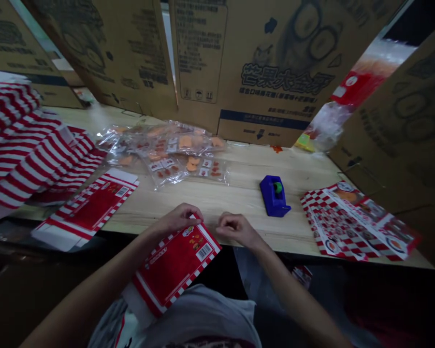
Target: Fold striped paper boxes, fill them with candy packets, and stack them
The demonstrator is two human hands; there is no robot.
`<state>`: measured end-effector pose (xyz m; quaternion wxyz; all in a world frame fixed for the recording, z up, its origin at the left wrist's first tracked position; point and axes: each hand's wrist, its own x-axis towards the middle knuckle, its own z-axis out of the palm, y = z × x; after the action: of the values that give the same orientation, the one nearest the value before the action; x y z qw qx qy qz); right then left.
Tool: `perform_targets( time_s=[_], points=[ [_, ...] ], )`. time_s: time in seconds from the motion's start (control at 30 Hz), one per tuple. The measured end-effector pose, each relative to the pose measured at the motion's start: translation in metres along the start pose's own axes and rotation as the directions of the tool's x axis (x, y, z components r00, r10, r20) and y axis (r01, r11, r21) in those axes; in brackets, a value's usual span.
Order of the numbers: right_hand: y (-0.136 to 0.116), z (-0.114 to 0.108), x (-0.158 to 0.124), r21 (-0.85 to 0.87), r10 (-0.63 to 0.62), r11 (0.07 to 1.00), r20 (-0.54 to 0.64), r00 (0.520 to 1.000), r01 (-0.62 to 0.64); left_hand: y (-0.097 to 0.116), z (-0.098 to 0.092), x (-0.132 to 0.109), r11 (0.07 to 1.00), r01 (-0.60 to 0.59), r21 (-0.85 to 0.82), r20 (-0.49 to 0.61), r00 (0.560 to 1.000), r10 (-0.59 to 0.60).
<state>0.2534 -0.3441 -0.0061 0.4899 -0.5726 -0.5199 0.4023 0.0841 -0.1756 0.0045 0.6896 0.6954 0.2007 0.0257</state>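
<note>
Carton (pixel 177 270), pinched in your left hand (pixel 181 217), lies at eight o'clock from your fisted right hand (pixel 237 229), its long axis aimed between one and two.

The red carton (pixel 177 266) looks like smooth card, the pouches (pixel 166 170) glossy plastic, the tabletop (pixel 241 176) wood-grained.

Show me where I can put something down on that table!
The table has bare wood between the snack bags and tape dispenser, and between the dispenser and the carton behind it. It's crowded at left, under the striped pile, and at the near edge, where the left hand holds a red box.
</note>
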Motion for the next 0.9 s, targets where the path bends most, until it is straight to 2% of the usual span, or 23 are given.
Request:
perform_targets(
  time_s=[0.07,0.13,0.2,0.27,0.33,0.43,0.5,0.53,0.57,0.6,0.63,0.67,0.7,0.77,0.83,0.87,0.9],
  points=[
    [-0.004,0.014,0.015,-0.125,-0.047,0.991,0.072,0.996,0.055,0.0,0.002,-0.001,1.0,-0.024,0.014,0.007,1.0,0.024],
    [0.001,0.024,0.023,-0.266,-0.047,0.962,0.048,0.998,0.058,-0.001,0.001,-0.004,0.998,-0.048,0.032,0.003,0.999,0.047],
    [0.01,0.03,0.026,-0.309,0.014,0.951,-0.007,1.0,-0.015,-0.003,-0.003,-0.008,0.996,-0.067,0.054,-0.024,0.997,0.068],
    [0.015,0.031,0.026,-0.187,0.105,0.976,-0.029,0.994,-0.109,-0.002,-0.006,-0.015,0.993,-0.089,0.079,-0.04,0.995,0.093],
    [0.014,0.032,0.026,0.036,0.183,0.982,0.022,0.983,-0.183,0.002,-0.007,-0.021,0.99,-0.112,0.081,-0.002,0.994,0.113],
    [0.005,0.037,0.022,0.358,0.222,0.878,0.28,0.934,-0.316,0.017,-0.006,-0.031,0.987,-0.156,0.03,0.125,0.981,0.151],
    [0.003,0.043,0.022,0.498,0.174,0.765,0.451,0.875,-0.409,0.029,-0.007,-0.037,0.98,-0.196,-0.022,0.187,0.963,0.196],
    [0.004,0.045,0.025,0.535,0.15,0.729,0.484,0.862,-0.427,0.034,-0.009,-0.039,0.976,-0.213,-0.046,0.187,0.958,0.218],
    [0.006,0.046,0.03,0.538,0.149,0.738,0.457,0.877,-0.407,0.037,-0.013,-0.041,0.972,-0.222,-0.073,0.14,0.963,0.231],
    [0.01,0.044,0.038,0.507,0.167,0.785,0.381,0.909,-0.357,0.038,-0.018,-0.044,0.969,-0.221,-0.111,0.036,0.973,0.226],
    [0.014,0.04,0.049,0.455,0.187,0.838,0.278,0.942,-0.301,0.036,-0.024,-0.046,0.963,-0.215,-0.164,-0.123,0.973,0.197],
    [0.018,0.034,0.063,0.371,0.195,0.898,0.153,0.969,-0.239,0.032,-0.031,-0.049,0.949,-0.217,-0.228,-0.314,0.939,0.14],
    [0.023,0.025,0.079,0.23,0.177,0.957,0.028,0.984,-0.178,0.025,-0.038,-0.053,0.927,-0.239,-0.289,-0.498,0.865,0.067],
    [0.03,0.005,0.114,-0.104,0.067,0.991,-0.156,0.985,-0.084,0.003,-0.05,-0.062,0.886,-0.314,-0.343,-0.754,0.655,-0.059],
    [0.034,-0.015,0.145,-0.43,-0.032,0.901,-0.201,0.979,-0.059,-0.025,-0.057,-0.073,0.901,-0.34,-0.268,-0.878,0.472,-0.083],
    [0.035,-0.022,0.157,-0.566,-0.032,0.821,-0.176,0.984,-0.075,-0.039,-0.06,-0.079,0.93,-0.309,-0.2,-0.914,0.4,-0.064],
    [0.037,-0.027,0.165,-0.661,0.011,0.744,-0.133,0.991,-0.097,-0.052,-0.061,-0.084,0.964,-0.242,-0.107,-0.932,0.361,-0.013]
  ],
)
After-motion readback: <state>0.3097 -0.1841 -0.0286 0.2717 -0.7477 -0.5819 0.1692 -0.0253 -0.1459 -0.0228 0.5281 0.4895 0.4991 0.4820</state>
